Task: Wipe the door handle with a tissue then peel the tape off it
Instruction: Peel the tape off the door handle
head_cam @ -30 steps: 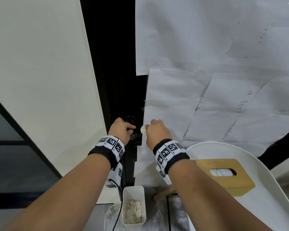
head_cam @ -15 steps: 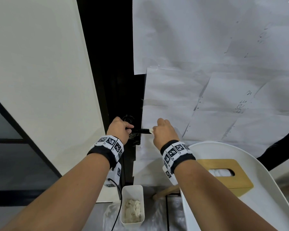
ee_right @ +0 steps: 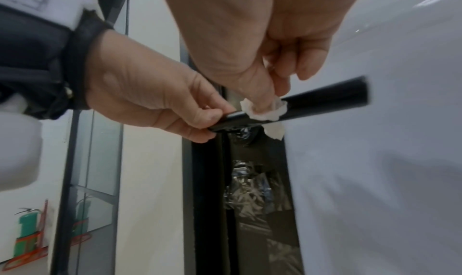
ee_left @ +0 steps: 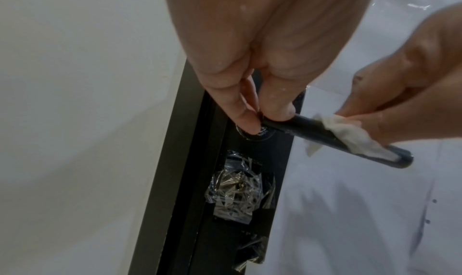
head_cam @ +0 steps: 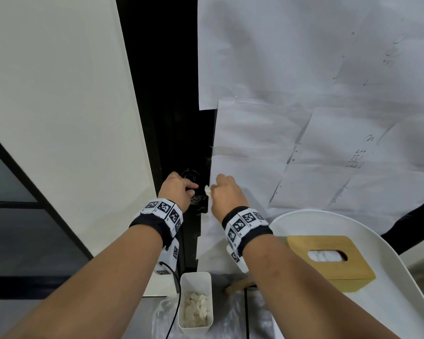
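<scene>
- Door handle (ee_left: pixel 312 133): a stiff black bar jutting from the door edge, centre of the head view.
- Left hand (head_cam: pixel 179 189), at 9 o'clock of the bar, pinches its pivot end.
- Right hand (head_cam: pixel 227 194), at 3 o'clock, presses a soft, tearable tissue (ee_right: pixel 265 111) onto it.
- Tape on the bar is hard to make out; crinkled clear film (ee_left: pixel 240 190) sits at 6 o'clock.

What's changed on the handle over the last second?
The right hand, pressing the crumpled white tissue round the black lever door handle, slid out toward the handle's free end, then back toward its base. The left hand kept pinching the handle's base. The wooden tissue box and white bin stayed put.
</scene>
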